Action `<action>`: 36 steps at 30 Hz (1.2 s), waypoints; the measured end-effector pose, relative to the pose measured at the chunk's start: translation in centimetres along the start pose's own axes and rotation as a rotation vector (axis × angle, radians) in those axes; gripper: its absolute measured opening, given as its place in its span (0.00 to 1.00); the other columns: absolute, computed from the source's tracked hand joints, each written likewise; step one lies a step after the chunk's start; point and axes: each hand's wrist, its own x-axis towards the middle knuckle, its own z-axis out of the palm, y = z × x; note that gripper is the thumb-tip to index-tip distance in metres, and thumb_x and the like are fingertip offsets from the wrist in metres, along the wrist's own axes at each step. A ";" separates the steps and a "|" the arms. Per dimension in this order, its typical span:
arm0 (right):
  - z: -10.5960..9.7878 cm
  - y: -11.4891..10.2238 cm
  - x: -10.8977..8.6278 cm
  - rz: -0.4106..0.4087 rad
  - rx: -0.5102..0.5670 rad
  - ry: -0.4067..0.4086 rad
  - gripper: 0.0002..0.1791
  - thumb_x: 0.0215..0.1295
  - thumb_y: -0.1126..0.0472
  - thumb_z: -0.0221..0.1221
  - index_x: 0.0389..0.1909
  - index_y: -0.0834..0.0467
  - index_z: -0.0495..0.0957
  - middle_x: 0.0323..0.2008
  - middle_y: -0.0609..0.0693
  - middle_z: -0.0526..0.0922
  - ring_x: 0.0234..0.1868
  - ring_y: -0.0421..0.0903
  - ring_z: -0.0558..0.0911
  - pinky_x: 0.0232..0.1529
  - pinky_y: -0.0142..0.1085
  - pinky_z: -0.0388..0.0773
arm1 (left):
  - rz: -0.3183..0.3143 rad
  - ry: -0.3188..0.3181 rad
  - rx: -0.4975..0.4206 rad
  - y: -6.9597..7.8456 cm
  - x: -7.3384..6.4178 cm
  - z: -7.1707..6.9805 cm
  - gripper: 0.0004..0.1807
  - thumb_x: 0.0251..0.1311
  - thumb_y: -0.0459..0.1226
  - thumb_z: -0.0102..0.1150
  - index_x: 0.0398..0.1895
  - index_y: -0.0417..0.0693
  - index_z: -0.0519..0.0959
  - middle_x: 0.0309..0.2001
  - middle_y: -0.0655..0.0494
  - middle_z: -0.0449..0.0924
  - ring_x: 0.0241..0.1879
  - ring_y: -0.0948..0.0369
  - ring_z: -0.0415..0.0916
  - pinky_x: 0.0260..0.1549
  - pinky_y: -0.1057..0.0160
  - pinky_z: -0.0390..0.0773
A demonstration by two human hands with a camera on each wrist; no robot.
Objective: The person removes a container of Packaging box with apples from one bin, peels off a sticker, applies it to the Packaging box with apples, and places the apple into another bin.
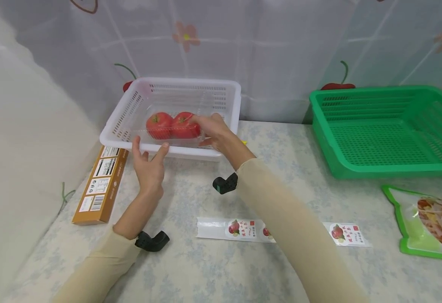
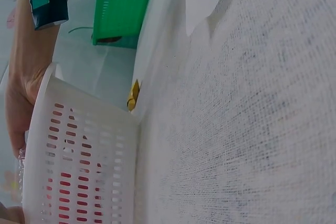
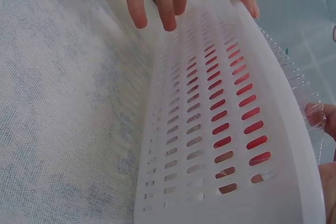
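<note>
Two red tomatoes (image 1: 159,125) sit side by side in a clear plastic box (image 1: 139,126) inside a white slotted basket (image 1: 168,150). My right hand (image 1: 218,131) reaches over the basket's front rim and pinches the right end of the box, beside the right tomato. At the front left of the basket is my left hand (image 1: 149,168), its thumb at the rim. The right wrist view shows the left hand's fingers (image 3: 164,1) extended in front of the slotted wall. Behind that wall, the tomatoes show only as red through the slots.
An orange-brown carton (image 1: 101,185) lies by the basket's front left corner. A label strip (image 1: 213,228) runs across the table under my right sleeve. To the right stand a green basket (image 1: 391,169) and a green-edged food packet (image 1: 410,210). A patterned curtain (image 1: 273,54) hangs behind.
</note>
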 end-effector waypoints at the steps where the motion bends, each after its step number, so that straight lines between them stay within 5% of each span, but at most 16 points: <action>1: -0.1 0.0 0.0 -0.003 0.011 0.002 0.37 0.59 0.59 0.65 0.65 0.62 0.58 0.57 0.54 0.67 0.54 0.54 0.72 0.47 0.50 0.81 | -0.003 -0.003 0.006 0.0 0.0 0.0 0.46 0.62 0.43 0.67 0.77 0.70 0.50 0.76 0.60 0.49 0.73 0.60 0.48 0.64 0.56 0.65; 9: -0.4 -0.1 -0.4 -0.120 0.133 -0.025 0.10 0.60 0.62 0.62 0.38 0.66 0.79 0.41 0.52 0.78 0.25 0.44 0.70 0.48 0.51 0.80 | 0.021 -0.012 -0.022 -0.1 -0.1 0.3 0.47 0.62 0.42 0.67 0.78 0.68 0.49 0.73 0.57 0.55 0.68 0.56 0.60 0.62 0.57 0.68; 15: -1.1 -1.2 -2.8 -0.264 0.026 0.061 0.18 0.65 0.58 0.60 0.16 0.61 0.74 0.37 0.52 0.83 0.38 0.43 0.78 0.44 0.48 0.82 | 0.002 -0.006 0.006 -0.2 -0.1 0.6 0.46 0.62 0.43 0.67 0.77 0.70 0.49 0.72 0.55 0.56 0.65 0.53 0.64 0.61 0.58 0.69; 25: -4.9 -3.1 -7.3 -0.227 0.096 0.083 0.19 0.66 0.56 0.60 0.46 0.64 0.67 0.56 0.54 0.71 0.54 0.53 0.73 0.39 0.45 0.84 | 0.025 -0.017 -0.012 -0.3 0.0 0.5 0.47 0.61 0.43 0.67 0.77 0.70 0.50 0.71 0.52 0.56 0.63 0.53 0.64 0.59 0.58 0.70; 36: -9.7 -2.1 -13.1 -0.252 0.053 0.202 0.21 0.68 0.53 0.60 0.54 0.59 0.69 0.55 0.54 0.74 0.53 0.54 0.77 0.41 0.41 0.83 | -0.005 -0.004 0.012 0.3 0.0 -0.2 0.47 0.61 0.45 0.67 0.77 0.72 0.49 0.73 0.54 0.52 0.66 0.52 0.63 0.61 0.57 0.68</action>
